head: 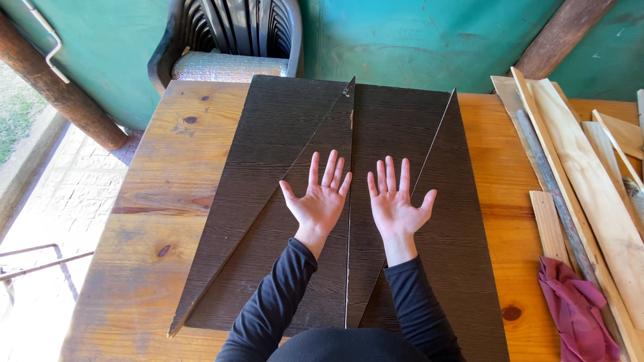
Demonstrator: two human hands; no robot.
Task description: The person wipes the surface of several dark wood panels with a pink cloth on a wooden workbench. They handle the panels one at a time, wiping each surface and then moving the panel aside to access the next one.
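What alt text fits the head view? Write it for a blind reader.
Two open hands, left hand and right hand, palms up over dark wood-grain panels on a wooden table. Pale wood strips and a maroon cloth lie right.

Dark brown wood-grain panels (282, 154)

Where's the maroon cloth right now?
Head view, lower right: the maroon cloth lies on the wooden table over the light wood strips, right of the dark panels.
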